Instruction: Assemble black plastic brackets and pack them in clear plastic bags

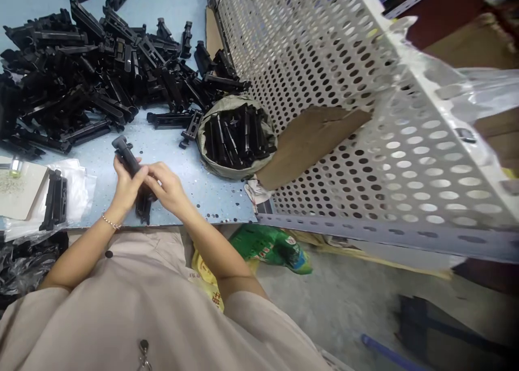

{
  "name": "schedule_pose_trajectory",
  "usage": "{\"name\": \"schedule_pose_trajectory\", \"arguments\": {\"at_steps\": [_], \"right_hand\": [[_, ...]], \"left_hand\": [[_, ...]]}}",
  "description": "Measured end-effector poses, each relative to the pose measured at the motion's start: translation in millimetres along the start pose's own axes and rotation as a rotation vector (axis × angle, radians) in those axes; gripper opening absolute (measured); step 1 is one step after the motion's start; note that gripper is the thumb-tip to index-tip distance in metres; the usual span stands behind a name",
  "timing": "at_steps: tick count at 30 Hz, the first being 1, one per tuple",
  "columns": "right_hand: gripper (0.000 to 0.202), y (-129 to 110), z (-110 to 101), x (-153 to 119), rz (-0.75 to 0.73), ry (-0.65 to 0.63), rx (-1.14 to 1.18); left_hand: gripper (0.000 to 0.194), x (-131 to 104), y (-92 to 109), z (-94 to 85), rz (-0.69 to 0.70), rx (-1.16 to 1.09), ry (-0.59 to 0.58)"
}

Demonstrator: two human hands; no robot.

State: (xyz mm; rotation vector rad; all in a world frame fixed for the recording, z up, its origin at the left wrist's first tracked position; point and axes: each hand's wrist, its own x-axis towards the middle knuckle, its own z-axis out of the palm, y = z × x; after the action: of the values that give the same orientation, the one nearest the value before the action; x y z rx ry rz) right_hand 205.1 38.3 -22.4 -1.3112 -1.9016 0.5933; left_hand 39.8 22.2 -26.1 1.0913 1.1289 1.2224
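Near the table's front edge, my left hand [126,184] is closed around a long black plastic part [128,157], which slants with its far end up and to the left. From the right, my right hand [165,186] meets the same part, its thumb and fingers closed at the part's lower half. Part of the piece is covered by my fingers. Just beyond my hands lies a big heap of similar black parts [93,79]. A round fabric bag [208,157] filled with slim black pieces [239,136] stands to the right of my hands.
At the left, another black part [54,200] lies on clear plastic bags [83,184] beside a cardboard piece [20,190]. A perforated metal panel [324,52] borders the table's right side, with brown cardboard [308,144] against it. Small dark bits dot the blue tabletop [194,181]. A green sack [259,252] lies below.
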Motion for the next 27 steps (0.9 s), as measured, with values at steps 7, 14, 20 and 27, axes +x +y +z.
{"name": "schedule_pose_trajectory", "arguments": {"at_steps": [7,14,20,27], "right_hand": [[0.046,-25,-3,24,-0.103,0.006,-0.045],[0.057,-14,5,42,-0.052,-0.217,-0.095],[0.054,-37,20,-8,-0.396,-0.39,-0.213],[0.025,7,12,35,-0.015,-0.236,-0.426]], "left_hand": [[0.074,-11,58,-14.4,-0.306,-0.196,-0.171],[0.064,-14,48,-24.5,-0.368,-0.183,-0.079],[0.034,-5,38,-41.0,-0.283,-0.049,0.069],[0.048,-14,7,-52.2,-0.082,0.847,0.025]]}}
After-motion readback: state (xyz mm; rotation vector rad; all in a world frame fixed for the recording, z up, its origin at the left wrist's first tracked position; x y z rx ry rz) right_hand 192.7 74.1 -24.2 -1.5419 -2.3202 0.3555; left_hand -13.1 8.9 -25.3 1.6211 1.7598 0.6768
